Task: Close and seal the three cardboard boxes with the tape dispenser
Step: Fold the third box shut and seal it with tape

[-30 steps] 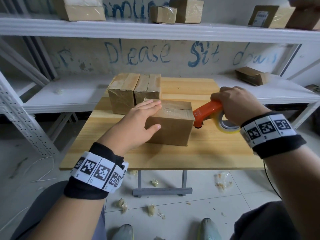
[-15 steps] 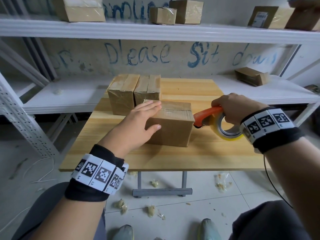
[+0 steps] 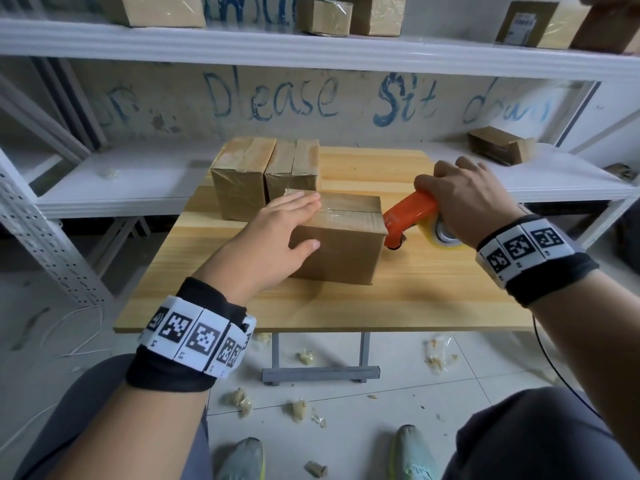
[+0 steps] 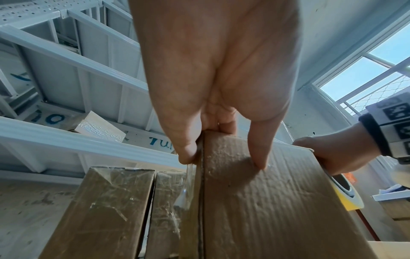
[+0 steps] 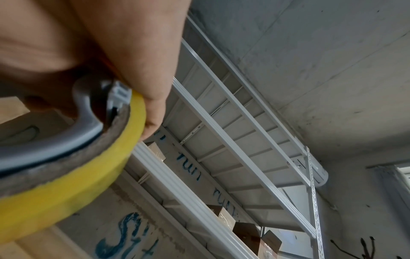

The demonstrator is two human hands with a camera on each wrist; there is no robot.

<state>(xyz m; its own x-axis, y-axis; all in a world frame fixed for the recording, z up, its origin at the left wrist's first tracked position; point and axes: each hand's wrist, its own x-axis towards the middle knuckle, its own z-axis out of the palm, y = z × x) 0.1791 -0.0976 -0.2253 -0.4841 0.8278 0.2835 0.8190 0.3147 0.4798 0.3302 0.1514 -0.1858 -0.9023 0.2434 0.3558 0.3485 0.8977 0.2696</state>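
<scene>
A closed cardboard box lies at the middle of the wooden table, with clear tape along its top seam. My left hand rests on its left end, fingers straight across the top and thumb against the front face. My right hand grips the orange tape dispenser, whose nose touches the box's right end. Its yellowish tape roll sits under my palm. Two taped boxes stand side by side just behind.
White metal shelving runs behind and above the table and holds more cardboard boxes. Crumpled tape scraps litter the tiled floor under the table. My feet are below the near edge.
My right hand has tilted the dispenser at the box's right end, dipping and then lifting a little. My left hand has stayed on the box.
</scene>
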